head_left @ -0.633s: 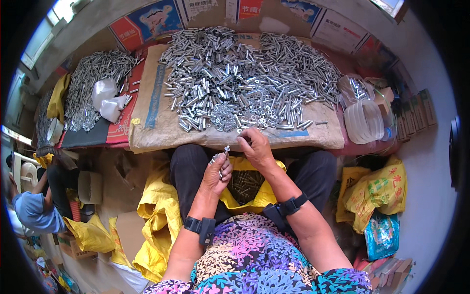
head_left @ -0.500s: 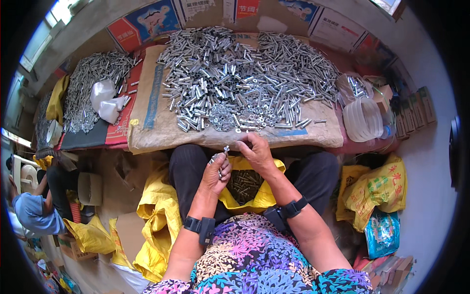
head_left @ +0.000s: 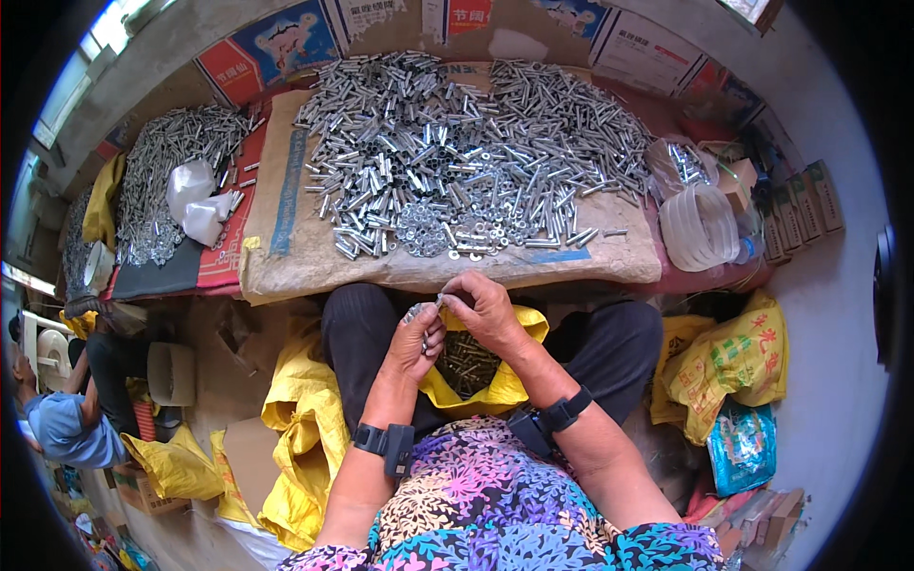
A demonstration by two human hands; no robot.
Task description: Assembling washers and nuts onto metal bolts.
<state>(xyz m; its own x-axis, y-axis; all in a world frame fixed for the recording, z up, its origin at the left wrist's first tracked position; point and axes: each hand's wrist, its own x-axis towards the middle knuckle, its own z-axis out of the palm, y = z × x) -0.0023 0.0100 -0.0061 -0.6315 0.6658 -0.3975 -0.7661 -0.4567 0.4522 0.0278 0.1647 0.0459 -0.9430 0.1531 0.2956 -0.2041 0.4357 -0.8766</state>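
Observation:
My left hand is closed round small silver metal pieces, with a metal bolt standing up between thumb and finger. At the bolt's top, my right hand pinches with thumb and fingertips; whatever lies between them is too small to make out. Both hands meet just above an open yellow sack between my knees, which holds many brassy bolts. Beyond the hands, on the table edge, lie a heap of silver washers and a large spread of metal sleeves.
Brown sacking covers the table under the parts. A second metal heap with plastic bags lies left. Clear plastic tubs stand right. Yellow sacks flank my legs. Another person sits at far left.
My right hand has come from the table edge down and left to the bolt in my left hand, closing its fingers there. The left hand has barely moved.

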